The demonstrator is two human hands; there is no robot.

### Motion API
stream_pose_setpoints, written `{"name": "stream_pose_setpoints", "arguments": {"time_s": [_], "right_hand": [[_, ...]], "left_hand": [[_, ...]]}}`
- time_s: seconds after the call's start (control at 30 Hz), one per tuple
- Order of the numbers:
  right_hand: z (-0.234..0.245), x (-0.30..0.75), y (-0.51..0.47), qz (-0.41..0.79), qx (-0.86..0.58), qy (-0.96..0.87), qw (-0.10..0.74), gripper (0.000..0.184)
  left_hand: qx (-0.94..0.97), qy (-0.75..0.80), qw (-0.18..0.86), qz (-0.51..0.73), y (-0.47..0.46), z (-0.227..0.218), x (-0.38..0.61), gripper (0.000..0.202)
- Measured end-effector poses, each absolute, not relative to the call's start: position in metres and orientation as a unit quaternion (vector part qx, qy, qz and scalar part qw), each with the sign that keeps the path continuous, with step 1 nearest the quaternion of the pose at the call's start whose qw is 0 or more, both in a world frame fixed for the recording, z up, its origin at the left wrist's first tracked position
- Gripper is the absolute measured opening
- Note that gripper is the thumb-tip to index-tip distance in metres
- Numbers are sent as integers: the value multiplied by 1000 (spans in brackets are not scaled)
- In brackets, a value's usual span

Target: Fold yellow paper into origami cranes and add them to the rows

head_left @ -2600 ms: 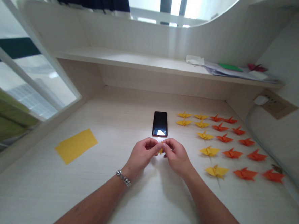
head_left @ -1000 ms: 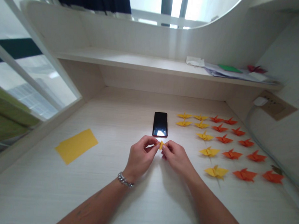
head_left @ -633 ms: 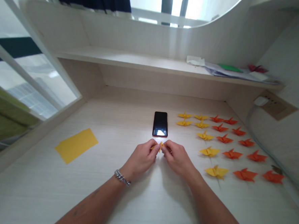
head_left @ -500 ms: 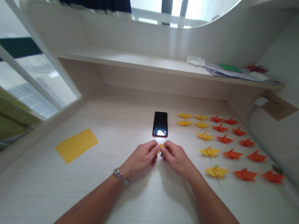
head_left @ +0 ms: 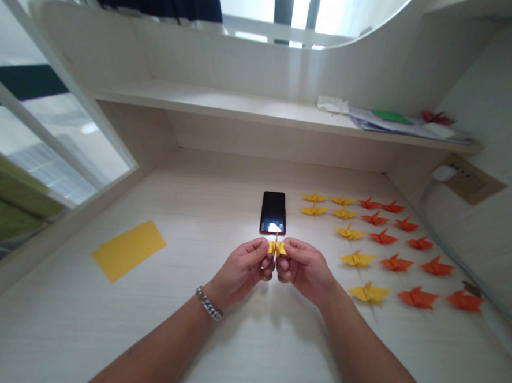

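Between my two hands is a small yellow paper crane [head_left: 277, 248], its wings spread and a thin point sticking up in the middle. My left hand [head_left: 248, 265] pinches its left wing between thumb and fingers; a silver chain bracelet [head_left: 209, 304] circles that wrist. On the other side my right hand [head_left: 304, 265] pinches the right wing. The curled fingertips of both hands face each other below the crane. Just beyond them a black phone [head_left: 274, 211] lies flat on the desk.
Several yellow paper cranes [head_left: 356, 259] and orange paper cranes [head_left: 396, 263] stand in rows on the right. Yellow paper [head_left: 130, 250] lies on the desk at left. Behind runs a shelf [head_left: 226, 106] with papers. A cable [head_left: 424, 204] hangs from a wall socket [head_left: 473, 180].
The yellow paper between my fingers has opened out, with both wings and the raised point now showing. My hands have turned slightly and still hold it.
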State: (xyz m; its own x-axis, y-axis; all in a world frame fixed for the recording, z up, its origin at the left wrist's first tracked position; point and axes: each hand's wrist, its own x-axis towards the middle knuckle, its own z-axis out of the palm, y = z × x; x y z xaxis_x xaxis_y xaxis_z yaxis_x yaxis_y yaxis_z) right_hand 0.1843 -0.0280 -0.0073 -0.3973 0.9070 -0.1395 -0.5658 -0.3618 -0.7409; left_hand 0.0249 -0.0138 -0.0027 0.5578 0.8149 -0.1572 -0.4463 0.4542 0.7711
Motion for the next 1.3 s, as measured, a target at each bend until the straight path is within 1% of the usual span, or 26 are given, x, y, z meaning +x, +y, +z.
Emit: {"name": "stream_pose_setpoints", "arguments": {"time_s": [0.1,0.2,0.27,0.37,0.43,0.6,0.7,0.87,1.0,1.3], "right_hand": [[-6,184,-29,786,-263,-291,478,19],[-4,184,-29,776,-283,-303,475,21],[-2,185,-28,749,-323,-329,476,22],[-3,186,-26,699,-388,-373,470,25],[-3,187,-25,676,-413,-400,460,27],[-3,188,-26,674,-408,-421,450,27],[-4,187,-26,712,-378,-380,455,28],[-8,183,-27,776,-309,-290,468,25],[-12,180,-26,789,-286,-263,475,23],[-12,178,-27,792,-262,-254,490,22]], "left_hand": [[338,249,814,400,-15,-2,26,22],[372,259,796,401,-13,-1,25,24],[425,288,760,398,-11,-2,23,25],[522,339,678,390,-7,-5,22,27],[544,356,657,381,-6,-7,22,28],[509,364,692,361,-6,-9,23,30],[463,341,735,361,-8,-7,24,29],[352,283,806,382,-13,-5,26,22],[315,268,822,393,-16,-8,28,22],[303,247,826,406,-16,-10,28,22]]}}
